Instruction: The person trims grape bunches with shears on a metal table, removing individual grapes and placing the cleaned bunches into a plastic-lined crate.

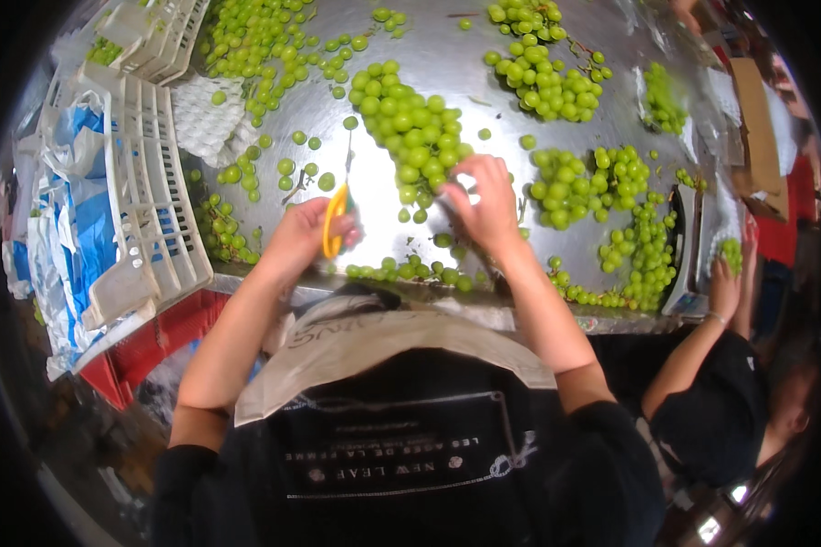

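My left hand (294, 235) is closed on a pair of scissors (336, 221) with yellow-orange handles. Their thin blades point away from me, toward a loose grape. Just right of the blades, a long bunch of green grapes (410, 128) lies on the metal table (465, 87). At the near right end of this bunch is my right hand (486, 202), its fingers bent and its thumb and fingertips against the grapes. Loose grapes (306, 141) are scattered left of the scissors, and more lie along the table's near edge.
A white plastic crate (160, 201) with blue and white wrapping stands at the left, beside white foam netting (208, 118). More grape bunches (556, 87) lie right and far left. At the right, a co-worker's hands (725, 287) hold grapes near a cardboard box (759, 137).
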The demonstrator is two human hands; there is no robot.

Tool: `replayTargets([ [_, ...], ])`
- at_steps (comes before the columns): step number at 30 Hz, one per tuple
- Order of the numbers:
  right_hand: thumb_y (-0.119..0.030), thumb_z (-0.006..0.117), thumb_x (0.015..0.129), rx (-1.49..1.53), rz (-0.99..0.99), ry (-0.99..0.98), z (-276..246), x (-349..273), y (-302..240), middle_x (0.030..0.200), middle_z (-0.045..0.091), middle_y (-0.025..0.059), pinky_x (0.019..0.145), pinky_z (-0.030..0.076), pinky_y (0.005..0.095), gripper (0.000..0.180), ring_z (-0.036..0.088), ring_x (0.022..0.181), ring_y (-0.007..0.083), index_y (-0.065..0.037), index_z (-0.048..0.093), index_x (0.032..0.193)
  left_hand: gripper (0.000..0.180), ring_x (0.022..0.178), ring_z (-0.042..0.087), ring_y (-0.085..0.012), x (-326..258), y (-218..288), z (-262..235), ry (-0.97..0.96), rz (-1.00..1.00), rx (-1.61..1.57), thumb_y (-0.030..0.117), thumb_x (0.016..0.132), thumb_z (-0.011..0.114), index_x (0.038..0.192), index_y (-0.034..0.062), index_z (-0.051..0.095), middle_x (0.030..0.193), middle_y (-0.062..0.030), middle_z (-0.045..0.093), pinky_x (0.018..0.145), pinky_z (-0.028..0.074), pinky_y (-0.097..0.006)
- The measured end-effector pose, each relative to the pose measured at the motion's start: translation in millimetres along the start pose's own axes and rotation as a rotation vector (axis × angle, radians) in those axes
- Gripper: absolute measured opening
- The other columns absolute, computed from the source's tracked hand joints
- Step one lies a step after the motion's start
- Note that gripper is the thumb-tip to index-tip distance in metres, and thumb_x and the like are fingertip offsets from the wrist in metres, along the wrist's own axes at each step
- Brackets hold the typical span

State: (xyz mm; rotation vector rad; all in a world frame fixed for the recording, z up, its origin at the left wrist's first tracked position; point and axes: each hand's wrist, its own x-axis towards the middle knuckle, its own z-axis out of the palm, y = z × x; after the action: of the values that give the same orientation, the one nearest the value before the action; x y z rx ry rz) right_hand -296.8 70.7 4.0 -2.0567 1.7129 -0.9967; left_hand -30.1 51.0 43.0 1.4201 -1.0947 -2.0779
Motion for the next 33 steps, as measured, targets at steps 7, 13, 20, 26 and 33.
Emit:
replayTargets([
  [7,-0.011,0.073,0.067,-0.063,-0.139,-0.012,6,2,4,0.092,0.055,0.0087,0.077,0.042,0.0371,0.027,0.049,0.089,0.029,-0.004,0.059,0.089,0.024,0.074,0.061,-0.0115,3,0,5,0.007,-0.015,0.004,0.015,0.086,0.062,0.101,-0.0025,0.057,0.082,-0.0068,0.064,0.069,0.049,-0.023],
  [13,-0.015,0.068,0.076,0.172,0.062,-0.159,-5,8,7,0.082,0.056,0.0085,0.07,0.043,0.0345,0.019,0.052,0.08,0.027,-0.002,0.06,0.086,0.022,0.075,0.062,-0.0119,7,-6,0,0.0,0.009,-0.021,0.014,0.086,0.062,0.098,-0.0029,0.057,0.082,-0.0078,0.065,0.069,0.049,-0.023],
  [20,-0.023,0.067,0.076,0.345,0.123,-0.119,-20,30,2,0.095,0.058,0.0072,0.079,0.044,0.0306,0.024,0.053,0.092,0.022,-0.003,0.062,0.089,0.02,0.076,0.062,-0.0125,9,0,2,-0.004,0.011,0.018,0.013,0.085,0.062,0.096,-0.0036,0.057,0.083,-0.0091,0.065,0.068,0.05,-0.024],
  [26,-0.03,0.07,0.071,-0.189,0.128,-0.026,35,50,-29,0.118,0.048,0.0166,0.096,0.03,0.0433,0.047,0.041,0.112,0.0325,-0.003,0.055,0.107,0.023,0.077,0.063,-0.0142,17,11,3,-0.079,0.073,0.163,0.012,0.085,0.063,0.101,-0.0031,0.057,0.087,-0.0101,0.065,0.07,0.05,-0.025],
  [33,-0.016,0.066,0.067,0.012,0.057,-0.219,17,45,7,0.115,0.048,0.0141,0.097,0.032,0.0409,0.038,0.039,0.111,0.0326,-0.007,0.056,0.103,0.022,0.071,0.062,-0.0103,21,24,10,-0.219,0.005,0.342,0.019,0.085,0.062,0.092,-0.0016,0.061,0.078,-0.0063,0.065,0.062,0.048,-0.024],
])
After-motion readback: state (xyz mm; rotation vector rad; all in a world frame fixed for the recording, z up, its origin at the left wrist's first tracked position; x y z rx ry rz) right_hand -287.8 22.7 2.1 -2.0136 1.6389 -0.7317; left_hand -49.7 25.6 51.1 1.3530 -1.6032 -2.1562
